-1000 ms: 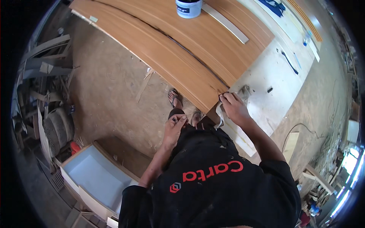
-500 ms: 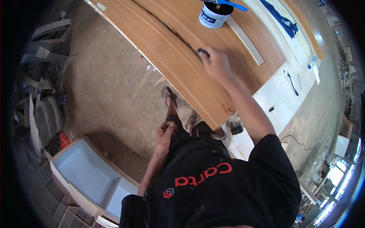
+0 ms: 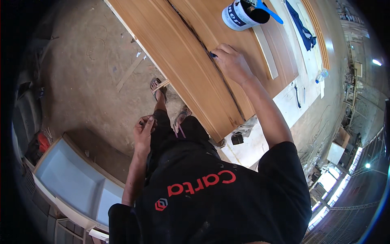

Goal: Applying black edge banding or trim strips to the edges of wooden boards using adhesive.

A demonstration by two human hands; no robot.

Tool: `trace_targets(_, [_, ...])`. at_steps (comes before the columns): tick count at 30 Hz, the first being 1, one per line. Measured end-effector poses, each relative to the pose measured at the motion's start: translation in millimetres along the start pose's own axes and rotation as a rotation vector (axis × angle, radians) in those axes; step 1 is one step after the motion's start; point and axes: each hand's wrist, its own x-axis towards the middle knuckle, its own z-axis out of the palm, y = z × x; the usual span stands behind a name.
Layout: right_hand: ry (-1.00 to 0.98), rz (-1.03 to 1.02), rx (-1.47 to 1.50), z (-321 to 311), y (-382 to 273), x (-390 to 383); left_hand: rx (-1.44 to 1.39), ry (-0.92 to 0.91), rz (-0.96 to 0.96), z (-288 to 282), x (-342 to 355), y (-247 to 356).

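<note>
My right hand [image 3: 232,65] is closed on a small dark wad [image 3: 213,54], perhaps cloth, pressed at the groove of a wood-grain panel [image 3: 178,73]. A wet-looking dark line [image 3: 226,84] runs along that groove, past my fingers to the panel's near end. Off the panel's left side, in front of my body, my left hand [image 3: 144,128] hangs with curled fingers and thumb pressed in; whatever it may hold is hidden. Beyond my right hand stands a white tub [image 3: 234,18] of dark stuff, with a blue-handled brush [image 3: 271,11] across its rim.
A pale wood strip [image 3: 266,53] lies on the panel right of my hand. Dark blue cloth [image 3: 301,26] and a plastic bottle [image 3: 321,76] rest on the white table [image 3: 284,101]. An open cabinet box [image 3: 73,175] sits on the floor at lower left.
The dark line now reaches the panel's near end; before, it stopped at my right hand. The view has shifted, with the tub appearing further right. My left hand stays curled.
</note>
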Motion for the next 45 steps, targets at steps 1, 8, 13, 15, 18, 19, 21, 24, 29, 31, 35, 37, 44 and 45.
trace_targets(1, [0.001, -0.024, 0.015, -1.0, 2.0, 2.2, 0.000, 0.001, -0.002, -1.6, 0.7, -1.5])
trace_targets(8, [-0.028, -0.164, -0.046, -1.3, 12.9, 16.1, -0.007, 0.027, -0.063, 4.1, -0.1, -7.6])
trace_targets(13, [-0.041, -0.216, -0.093, -0.5, 12.3, 29.1, -0.026, -0.009, -0.043, 1.5, 5.9, -17.0])
trace_targets(15, [-0.051, -0.211, -0.093, 0.2, 12.8, 31.8, -0.030, 0.000, -0.054, 3.1, 8.7, -18.8])
trace_targets(18, [-0.067, -0.194, -0.088, 1.1, 12.9, 36.8, -0.033, 0.025, -0.078, 5.2, 12.3, -21.3])
trace_targets(19, [-0.070, -0.198, -0.088, 1.1, 11.3, 39.0, -0.037, 0.028, -0.079, 4.9, 13.3, -22.2])
trace_targets(21, [-0.063, -0.183, -0.082, -0.1, 6.7, 42.8, -0.042, 0.019, -0.054, 3.8, 15.6, -23.7])
trace_targets(24, [-0.057, -0.170, -0.077, 0.0, 3.3, 47.4, -0.048, 0.011, -0.028, 3.5, 16.7, -24.8])
trace_targets(29, [-0.010, -0.184, -0.051, 6.5, 8.6, 52.1, -0.070, 0.049, -0.046, 6.6, 15.7, -21.6])
trace_targets(31, [0.001, -0.191, -0.035, 8.0, 9.4, 54.3, -0.076, 0.055, -0.046, 7.6, 14.3, -20.1])
trace_targets(35, [0.026, -0.198, -0.040, 10.9, 10.9, 62.1, -0.080, 0.046, -0.033, 6.2, 13.9, -22.0])
trace_targets(37, [0.048, -0.203, -0.080, 12.5, 11.7, 70.8, -0.080, 0.022, -0.012, 4.6, 14.4, -23.8])
trace_targets(44, [0.322, -0.091, 0.219, 9.7, -7.0, 127.3, -0.061, -0.051, 0.041, 8.7, 7.8, -5.4])
trace_targets(45, [0.416, -0.129, 0.172, 5.7, -9.2, 122.1, -0.056, -0.021, 0.034, 5.3, 8.1, -5.8])
